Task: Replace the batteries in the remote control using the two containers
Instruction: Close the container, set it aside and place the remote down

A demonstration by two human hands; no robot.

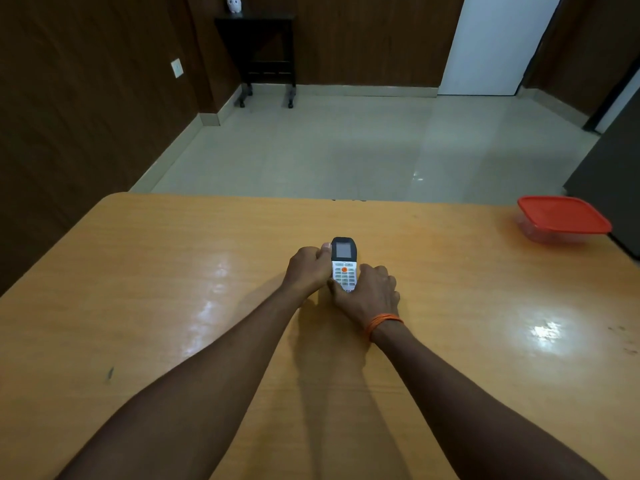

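A white remote control [343, 263] with a black top, small screen and orange button lies face up at the middle of the wooden table [173, 271]. My left hand [308, 270] grips its left side, thumb up beside the screen. My right hand [370, 294], with an orange thread at the wrist, holds its lower right end. A clear container with a red lid [562, 218] stands shut at the table's far right edge. A second container is not in view.
Beyond the table's far edge lies a pale tiled floor. A dark side table [258, 53] with a small white owl figure [234, 3] stands against the brown back wall. A dark cabinet [613, 161] rises at the right.
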